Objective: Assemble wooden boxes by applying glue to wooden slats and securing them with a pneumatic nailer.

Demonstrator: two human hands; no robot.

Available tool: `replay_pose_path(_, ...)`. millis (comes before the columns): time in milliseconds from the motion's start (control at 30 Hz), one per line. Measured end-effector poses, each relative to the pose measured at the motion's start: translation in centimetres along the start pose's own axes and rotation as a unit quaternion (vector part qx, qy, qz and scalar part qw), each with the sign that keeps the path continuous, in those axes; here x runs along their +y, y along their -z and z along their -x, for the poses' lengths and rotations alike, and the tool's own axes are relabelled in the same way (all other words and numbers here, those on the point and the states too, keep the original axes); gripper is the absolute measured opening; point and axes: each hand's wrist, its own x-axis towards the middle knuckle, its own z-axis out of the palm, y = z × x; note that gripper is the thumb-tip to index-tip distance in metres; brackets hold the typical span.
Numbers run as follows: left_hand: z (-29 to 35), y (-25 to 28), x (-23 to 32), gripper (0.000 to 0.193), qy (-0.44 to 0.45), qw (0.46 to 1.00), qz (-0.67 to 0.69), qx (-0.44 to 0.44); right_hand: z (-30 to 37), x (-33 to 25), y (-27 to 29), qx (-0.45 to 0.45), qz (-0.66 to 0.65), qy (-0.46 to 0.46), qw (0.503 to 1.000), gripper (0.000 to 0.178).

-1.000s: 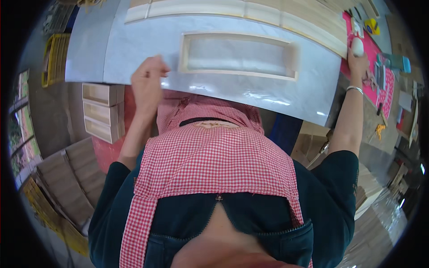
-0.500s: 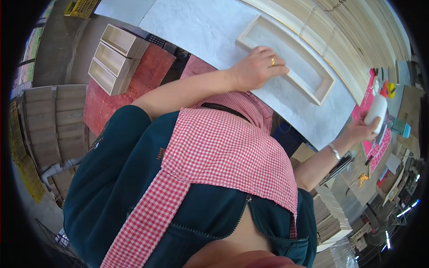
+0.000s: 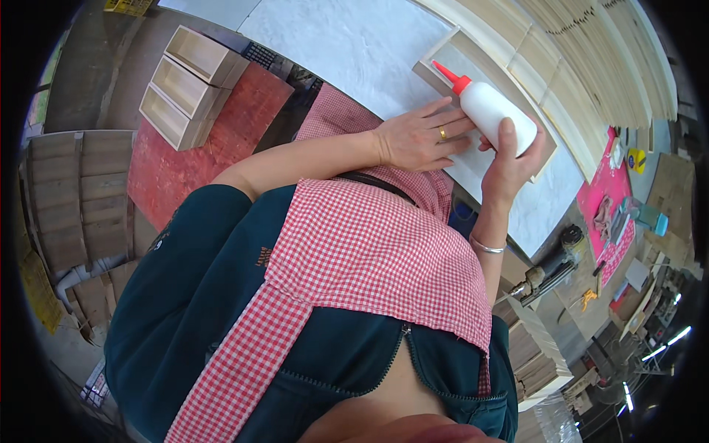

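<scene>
In my right hand (image 3: 509, 164) is a white squeeze bottle (image 3: 493, 111) with a red cap and pointed red nozzle, my fingers wrapped round its body. The bottle is tilted, its nozzle toward the upper left, above a shallow rectangular wooden frame (image 3: 436, 49). Beside the bottle, my left hand (image 3: 422, 139) is open, palm down with fingers spread. Its fingertips come close to the bottle and the frame's near side; whether they touch either I cannot tell. The bottle and my hands hide much of the frame, which lies on a pale marbled tabletop (image 3: 332, 44).
Long pale wooden strips (image 3: 620, 66) stand packed along the table's far right. Several small wooden boxes (image 3: 185, 88) sit on a red board (image 3: 207, 155) at the left. Further right, a pink cloth (image 3: 594, 196) lies on another bench, with a teal container (image 3: 653, 219) nearby.
My right hand has brought the bottle from the far right in over the frame, turning its nozzle leftward. My left hand has let go of the frame's near edge and spread its fingers.
</scene>
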Motion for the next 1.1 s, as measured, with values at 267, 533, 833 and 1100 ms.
replay_pose_path(267,0.1,-0.5,0.1,0.051,-0.001,1.000,0.002,-0.014,-0.9,0.1,-0.6,-0.048,0.095,0.061,0.992,0.051)
replay_pose_path(533,-0.1,0.0,0.5,0.052,-0.003,1.000,0.005,-0.012,-1.9,-0.3,-0.8,-0.042,0.137,0.136,0.980,0.052)
replay_pose_path(833,-0.3,0.1,0.6,0.052,-0.007,1.000,0.006,-0.024,-4.0,-0.5,-1.1,-0.007,0.205,0.203,0.957,0.054)
replay_pose_path(1100,-0.4,0.1,0.8,0.052,-0.003,0.999,0.003,-0.033,-5.0,-0.7,-2.0,0.022,0.213,0.232,0.949,0.056)
